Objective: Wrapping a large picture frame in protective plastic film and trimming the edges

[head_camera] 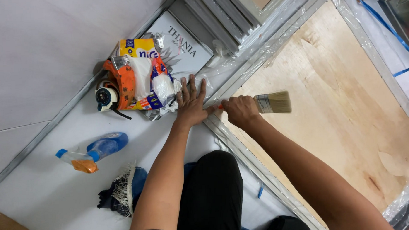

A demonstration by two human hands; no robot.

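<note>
My right hand (240, 110) grips a flat paintbrush (273, 102) with pale bristles and a metal ferrule, held over the edge of a plywood panel (331, 101). My left hand (191, 102) lies flat, fingers spread, on the plastic-wrapped silver frame rail (242, 147) that borders the panel, right beside the brush hand. Clear plastic film covers the rail along its length.
A heap of bags and packets (142, 81) with a tape dispenser (105, 98) lies left of my hand. A blue spray bottle (94, 152) and a dark rag (123, 190) rest on the white floor. Stacked silver frame lengths (223, 12) sit at the top.
</note>
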